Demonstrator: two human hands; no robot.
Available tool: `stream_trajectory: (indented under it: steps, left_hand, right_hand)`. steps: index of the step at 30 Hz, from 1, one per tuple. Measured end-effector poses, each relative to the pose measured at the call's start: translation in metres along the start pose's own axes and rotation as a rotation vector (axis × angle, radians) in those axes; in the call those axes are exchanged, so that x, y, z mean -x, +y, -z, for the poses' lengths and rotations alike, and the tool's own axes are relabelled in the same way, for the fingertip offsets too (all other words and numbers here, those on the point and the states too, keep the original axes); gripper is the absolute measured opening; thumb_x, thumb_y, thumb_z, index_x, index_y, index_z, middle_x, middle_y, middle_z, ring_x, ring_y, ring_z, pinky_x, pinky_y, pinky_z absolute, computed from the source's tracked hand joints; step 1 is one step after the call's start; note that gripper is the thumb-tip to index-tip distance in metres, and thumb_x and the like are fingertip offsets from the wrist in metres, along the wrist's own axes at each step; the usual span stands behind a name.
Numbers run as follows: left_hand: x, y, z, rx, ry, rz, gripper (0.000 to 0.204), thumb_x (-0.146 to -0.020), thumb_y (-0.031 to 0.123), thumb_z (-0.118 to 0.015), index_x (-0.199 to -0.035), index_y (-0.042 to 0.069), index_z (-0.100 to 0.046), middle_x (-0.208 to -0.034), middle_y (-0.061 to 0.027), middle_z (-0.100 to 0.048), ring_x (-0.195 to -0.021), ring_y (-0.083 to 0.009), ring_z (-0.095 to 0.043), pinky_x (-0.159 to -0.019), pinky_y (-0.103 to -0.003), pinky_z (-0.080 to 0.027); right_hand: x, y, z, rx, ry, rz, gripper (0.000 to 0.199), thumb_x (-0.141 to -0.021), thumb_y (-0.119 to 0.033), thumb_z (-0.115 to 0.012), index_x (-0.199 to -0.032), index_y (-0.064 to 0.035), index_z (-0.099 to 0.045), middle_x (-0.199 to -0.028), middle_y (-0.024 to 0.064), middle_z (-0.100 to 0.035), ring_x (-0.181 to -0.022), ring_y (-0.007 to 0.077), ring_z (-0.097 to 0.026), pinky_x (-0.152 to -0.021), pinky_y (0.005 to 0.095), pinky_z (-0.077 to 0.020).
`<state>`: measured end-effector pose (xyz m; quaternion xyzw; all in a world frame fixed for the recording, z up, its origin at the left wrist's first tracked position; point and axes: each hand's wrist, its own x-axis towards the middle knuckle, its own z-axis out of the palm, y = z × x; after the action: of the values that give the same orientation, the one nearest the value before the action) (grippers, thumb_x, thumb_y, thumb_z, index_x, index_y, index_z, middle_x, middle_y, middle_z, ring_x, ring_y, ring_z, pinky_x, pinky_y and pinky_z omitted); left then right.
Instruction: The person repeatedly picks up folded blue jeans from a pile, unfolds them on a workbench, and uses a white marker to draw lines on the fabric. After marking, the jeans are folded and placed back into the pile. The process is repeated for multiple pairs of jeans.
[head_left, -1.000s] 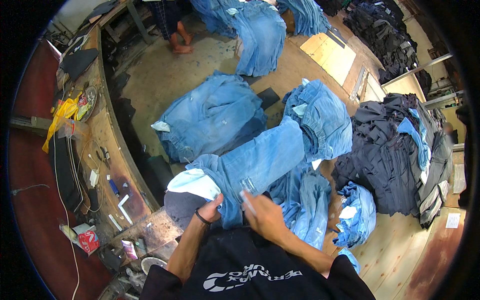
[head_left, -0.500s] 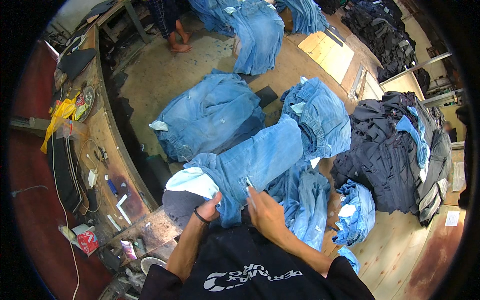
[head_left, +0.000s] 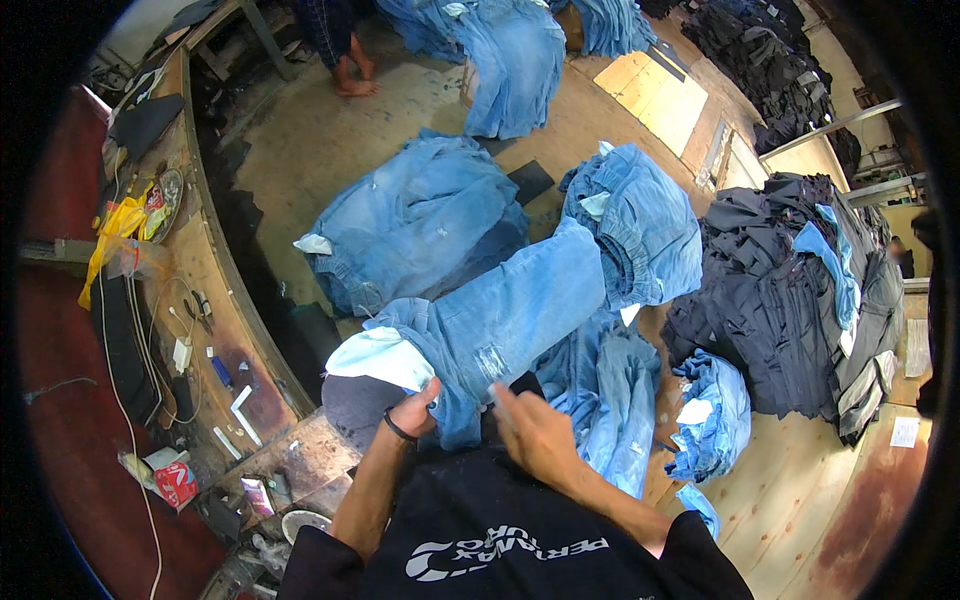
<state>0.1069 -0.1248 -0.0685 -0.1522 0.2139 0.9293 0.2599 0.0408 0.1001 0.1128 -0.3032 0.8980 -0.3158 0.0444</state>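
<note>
At centre, left hand (head_left: 412, 411) grips jeans (head_left: 525, 290) slanting up-right; right hand (head_left: 540, 432) curled, contents unclear.

White lettering and a curved emblem mark the black shirt (head_left: 500, 505); the red packet (head_left: 180, 490) bears a white sign; the white sheet (head_left: 905, 432) perhaps shows writing.

A black shirt (head_left: 515, 500) with white lettering (head_left: 497, 549) and 2 black sleeves (head_left: 690, 552) accompanies 1 dark left wristband (head_left: 398, 430).
</note>
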Motion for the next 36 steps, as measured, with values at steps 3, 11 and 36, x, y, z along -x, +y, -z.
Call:
stream_trajectory:
  steps: [3, 11, 36]
  left_hand:
    - [0.001, 0.001, -0.001, 0.013, 0.088, 0.074, 0.068, -0.101, 0.044, -0.064, -0.152, 0.006, -0.038, -0.147, -0.0098, -0.054, -0.135, -0.0265, -0.054, -0.112, -0.046, -0.046]
    - [0.0, -0.001, -0.001, 0.019, 0.021, -0.008, 0.069, -0.101, 0.043, -0.065, -0.153, 0.005, -0.038, -0.146, -0.0107, -0.055, -0.134, -0.0266, -0.055, -0.113, -0.046, -0.045]
    - [-0.002, -0.004, -0.009, -0.114, 0.112, -0.042, 0.088, -0.089, 0.057, -0.074, -0.151, 0.004, -0.042, -0.147, -0.0124, -0.057, -0.134, -0.0279, -0.056, -0.113, -0.047, -0.045]
  right_hand:
    - [0.002, 0.001, 0.0, 0.047, 0.019, -0.066, 0.042, -0.089, -0.009, -0.074, -0.129, -0.0016, -0.065, -0.075, 0.0093, -0.052, -0.063, 0.0274, -0.058, -0.054, 0.0413, -0.0463]
    - [0.004, 0.003, 0.004, -0.016, -0.031, 0.092, 0.041, -0.09, -0.009, -0.072, -0.129, -0.0003, -0.062, -0.078, 0.0077, -0.052, -0.069, 0.0241, -0.059, -0.055, 0.0387, -0.0489]
    - [-0.022, 0.018, -0.009, -0.256, 0.018, -0.26, 0.014, -0.094, -0.007, -0.071, -0.106, -0.0006, -0.067, -0.088, 0.0141, -0.07, -0.068, 0.022, -0.068, -0.06, 0.0325, -0.0512]
